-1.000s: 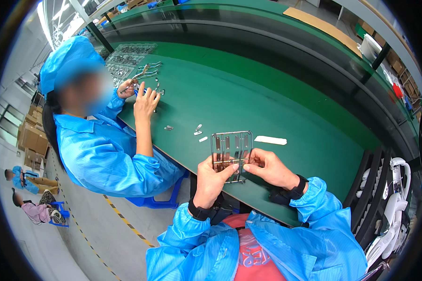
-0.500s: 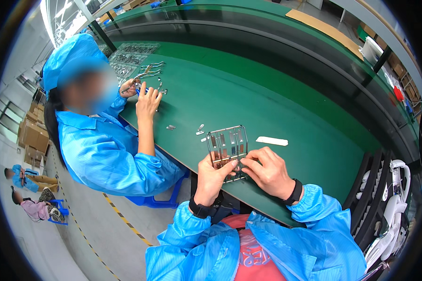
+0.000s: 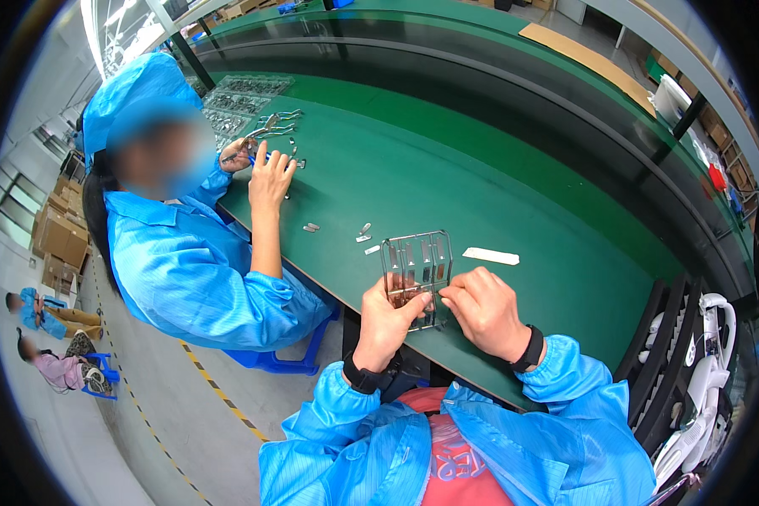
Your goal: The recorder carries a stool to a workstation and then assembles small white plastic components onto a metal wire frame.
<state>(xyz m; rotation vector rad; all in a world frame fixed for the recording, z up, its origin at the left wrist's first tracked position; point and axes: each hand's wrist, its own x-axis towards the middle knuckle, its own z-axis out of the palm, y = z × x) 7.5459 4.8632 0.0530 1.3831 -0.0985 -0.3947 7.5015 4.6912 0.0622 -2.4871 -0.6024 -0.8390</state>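
Observation:
A thin rectangular frame [image 3: 410, 277] with rows of small glossy oblong pieces stands raised over the front edge of the green table. My left hand [image 3: 382, 325] grips its lower left part, thumb across the front. Close by its right edge is my right hand [image 3: 489, 312], thumb and forefinger pinched together; whatever lies between those fingertips is too small to make out. Beyond the frame, a few loose oblong pieces [image 3: 365, 228] lie on the table. A white strip [image 3: 491, 255] rests flat, farther off than my right hand.
At the left a co-worker in blue handles a blue-handled tool [image 3: 260, 156], near branched frames [image 3: 276, 124] and clear trays [image 3: 249, 95]. A black rack [image 3: 662, 337] with white plastic parts [image 3: 691, 413] stands at my right. A dark channel runs behind the green tabletop [image 3: 548, 244].
My right fingertips have drawn slightly away from the frame's front, to its right edge. The frame in my left hand has turned a little. The co-worker's hands stay nearly in place.

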